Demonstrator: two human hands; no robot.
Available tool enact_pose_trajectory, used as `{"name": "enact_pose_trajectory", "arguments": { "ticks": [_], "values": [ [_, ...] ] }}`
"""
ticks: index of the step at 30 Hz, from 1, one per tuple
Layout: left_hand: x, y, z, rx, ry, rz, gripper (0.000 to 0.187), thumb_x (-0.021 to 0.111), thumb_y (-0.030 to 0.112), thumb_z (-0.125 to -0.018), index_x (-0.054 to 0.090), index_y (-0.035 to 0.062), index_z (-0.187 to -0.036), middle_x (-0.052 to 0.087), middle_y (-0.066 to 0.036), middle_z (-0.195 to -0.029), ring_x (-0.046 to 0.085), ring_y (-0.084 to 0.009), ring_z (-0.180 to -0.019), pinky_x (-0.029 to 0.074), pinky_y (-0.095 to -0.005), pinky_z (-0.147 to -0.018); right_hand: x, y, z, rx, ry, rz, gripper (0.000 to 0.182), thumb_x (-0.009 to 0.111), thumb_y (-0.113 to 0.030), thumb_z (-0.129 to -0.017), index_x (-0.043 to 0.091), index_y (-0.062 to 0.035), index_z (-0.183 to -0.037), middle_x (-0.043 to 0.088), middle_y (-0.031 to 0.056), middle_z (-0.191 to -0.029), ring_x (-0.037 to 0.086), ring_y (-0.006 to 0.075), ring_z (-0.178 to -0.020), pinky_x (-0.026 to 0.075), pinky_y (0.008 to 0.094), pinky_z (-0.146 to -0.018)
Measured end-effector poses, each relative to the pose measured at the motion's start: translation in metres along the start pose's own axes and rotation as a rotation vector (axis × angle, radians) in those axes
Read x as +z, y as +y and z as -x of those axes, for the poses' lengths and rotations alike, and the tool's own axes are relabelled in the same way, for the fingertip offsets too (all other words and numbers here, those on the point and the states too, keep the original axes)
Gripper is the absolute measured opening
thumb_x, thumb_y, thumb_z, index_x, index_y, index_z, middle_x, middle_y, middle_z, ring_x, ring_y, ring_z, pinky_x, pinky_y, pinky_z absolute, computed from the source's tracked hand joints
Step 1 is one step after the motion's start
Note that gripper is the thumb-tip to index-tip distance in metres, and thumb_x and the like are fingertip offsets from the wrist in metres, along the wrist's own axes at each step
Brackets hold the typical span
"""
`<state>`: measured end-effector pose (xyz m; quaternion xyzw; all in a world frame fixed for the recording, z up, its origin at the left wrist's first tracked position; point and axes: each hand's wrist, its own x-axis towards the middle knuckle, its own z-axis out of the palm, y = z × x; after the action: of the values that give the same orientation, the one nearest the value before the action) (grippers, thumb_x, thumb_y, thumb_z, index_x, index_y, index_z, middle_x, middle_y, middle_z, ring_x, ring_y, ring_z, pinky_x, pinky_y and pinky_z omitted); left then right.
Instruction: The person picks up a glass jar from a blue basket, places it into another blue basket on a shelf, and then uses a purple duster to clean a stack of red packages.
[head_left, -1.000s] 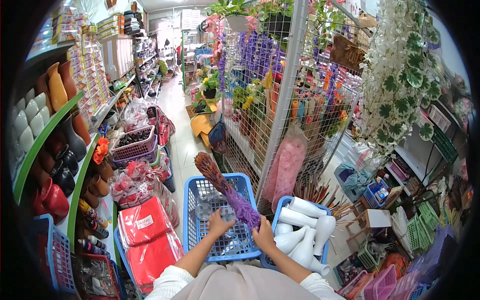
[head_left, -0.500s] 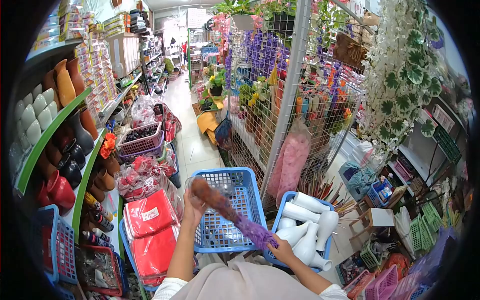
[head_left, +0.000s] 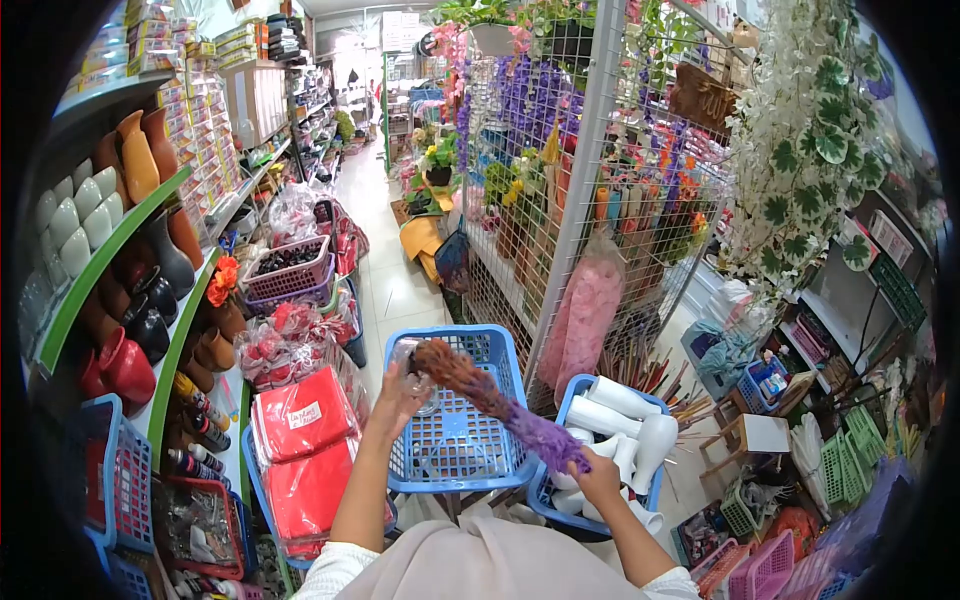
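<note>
My left hand (head_left: 398, 402) is closed around a clear glass vessel (head_left: 424, 397), tilted over the blue plastic basket (head_left: 455, 486). In my right hand (head_left: 600, 482) is a fluffy duster (head_left: 500, 408), brown at its far end and purple near my grip. Its brown tip lies right at the mouth of the glass and overlaps it in this view. The duster's middle crosses above the basket, whose slotted floor shows below. Beside my right hand, a second blue basket (head_left: 541, 492) holds several white vases (head_left: 655, 448).
Red packets (head_left: 305, 400) fill a bin to my left, beside green-edged shelves of vases (head_left: 126, 362). A white wire-grid rack (head_left: 570, 220) with artificial flowers rises ahead on the right. A tiled aisle (head_left: 372, 200) runs forward. A small wooden stool (head_left: 765, 435) stands at right.
My right hand and the duster have shifted rightward and slightly up. My left hand has moved a little to the right with the glass. The duster's tip now sits at the glass's mouth.
</note>
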<state>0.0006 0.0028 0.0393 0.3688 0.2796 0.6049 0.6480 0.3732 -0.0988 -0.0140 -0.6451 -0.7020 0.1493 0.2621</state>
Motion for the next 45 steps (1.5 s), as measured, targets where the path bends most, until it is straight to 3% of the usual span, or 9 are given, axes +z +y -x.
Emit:
{"name": "enact_pose_trajectory", "arguments": {
  "ticks": [8, 9, 12, 15, 22, 27, 36, 38, 45],
  "values": [
    [0.0, 0.003, 0.001, -0.014, 0.007, 0.009, 0.09, 0.048, 0.07, -0.084, 0.028, 0.0072, -0.145, 0.042, -0.013, -0.142, 0.044, -0.0287, -0.129, 0.034, -0.0442, -0.109, -0.017, 0.003, 0.011, -0.18, 0.039, -0.013, 0.031, 0.069, -0.036, -0.078, 0.068, -0.0167, -0.103, 0.066, 0.0142, -0.071, 0.065, 0.0339, -0.066, 0.05, 0.0428, -0.06],
    [0.001, 0.0, 0.001, -0.015, 0.035, 0.039, 0.074, 0.045, 0.065, -0.09, 0.036, 0.0116, -0.141, 0.049, -0.011, -0.135, 0.047, -0.0245, -0.124, 0.037, -0.0408, -0.104, -0.02, 0.001, 0.008, -0.098, 0.058, 0.006, 0.03, 0.069, -0.036, -0.078, 0.068, -0.0165, -0.101, 0.066, 0.0139, -0.071, 0.065, 0.0338, -0.066, 0.05, 0.0428, -0.06],
    [0.011, -0.006, 0.006, -0.08, 0.012, -0.027, 0.088, 0.05, 0.069, -0.084, 0.031, 0.0069, -0.143, 0.043, -0.014, -0.14, 0.043, -0.0282, -0.129, 0.034, -0.0439, -0.108, -0.023, -0.01, 0.006, -0.025, 0.122, 0.012, 0.028, 0.07, -0.035, -0.078, 0.068, -0.0156, -0.098, 0.066, 0.0139, -0.07, 0.065, 0.0342, -0.065, 0.05, 0.0432, -0.058],
    [-0.004, -0.006, 0.0, -0.076, 0.002, 0.009, 0.082, 0.051, 0.068, -0.085, 0.035, 0.0105, -0.141, 0.045, -0.014, -0.138, 0.046, -0.0271, -0.124, 0.039, -0.043, -0.104, -0.008, -0.001, 0.017, -0.193, 0.106, -0.031, 0.028, 0.071, -0.032, -0.077, 0.068, -0.0147, -0.099, 0.065, 0.0151, -0.071, 0.064, 0.0358, -0.065, 0.05, 0.0435, -0.058],
    [0.01, -0.006, 0.01, -0.101, 0.022, -0.019, 0.078, 0.044, 0.068, -0.088, 0.039, 0.0072, -0.138, 0.049, -0.009, -0.135, 0.045, -0.0243, -0.128, 0.035, -0.0432, -0.107, -0.021, 0.0, 0.011, -0.048, 0.117, 0.02, 0.031, 0.07, -0.034, -0.077, 0.067, -0.0137, -0.101, 0.066, 0.016, -0.073, 0.064, 0.0356, -0.067, 0.051, 0.0434, -0.061],
    [0.011, 0.008, 0.011, -0.054, -0.095, -0.03, 0.083, 0.051, 0.065, -0.086, 0.03, 0.0107, -0.145, 0.044, -0.013, -0.138, 0.045, -0.0267, -0.126, 0.038, -0.0423, -0.106, -0.021, 0.014, 0.018, -0.189, 0.057, -0.041, 0.028, 0.072, -0.031, -0.075, 0.068, -0.0142, -0.098, 0.065, 0.0162, -0.07, 0.064, 0.0359, -0.065, 0.051, 0.044, -0.06],
    [-0.011, -0.016, -0.002, -0.093, -0.136, -0.031, 0.074, 0.049, 0.06, -0.09, 0.037, 0.0076, -0.14, 0.049, -0.012, -0.136, 0.052, -0.0255, -0.122, 0.041, -0.0451, -0.102, -0.015, 0.023, 0.021, -0.166, 0.062, -0.071, 0.03, 0.071, -0.028, -0.075, 0.069, -0.0099, -0.098, 0.065, 0.0178, -0.071, 0.064, 0.0365, -0.065, 0.05, 0.0428, -0.06],
    [-0.009, -0.018, 0.001, -0.019, -0.033, -0.079, 0.07, 0.051, 0.058, -0.091, 0.039, 0.0071, -0.138, 0.051, -0.011, -0.133, 0.054, -0.0246, -0.119, 0.045, -0.0419, -0.099, -0.027, 0.035, 0.017, -0.126, 0.039, 0.027, 0.033, 0.072, -0.035, -0.075, 0.068, -0.0096, -0.095, 0.064, 0.0186, -0.069, 0.064, 0.0361, -0.066, 0.051, 0.0428, -0.06],
    [0.007, -0.037, 0.006, 0.006, 0.054, -0.18, 0.066, 0.059, 0.05, -0.09, 0.042, 0.0054, -0.136, 0.055, -0.008, -0.127, 0.059, -0.0191, -0.109, 0.047, -0.037, -0.096, -0.032, 0.037, 0.002, 0.016, 0.202, -0.195, 0.031, 0.074, -0.022, -0.074, 0.068, -0.0072, -0.1, 0.067, 0.0175, -0.075, 0.065, 0.036, -0.069, 0.051, 0.042, -0.064]
  ]
}}
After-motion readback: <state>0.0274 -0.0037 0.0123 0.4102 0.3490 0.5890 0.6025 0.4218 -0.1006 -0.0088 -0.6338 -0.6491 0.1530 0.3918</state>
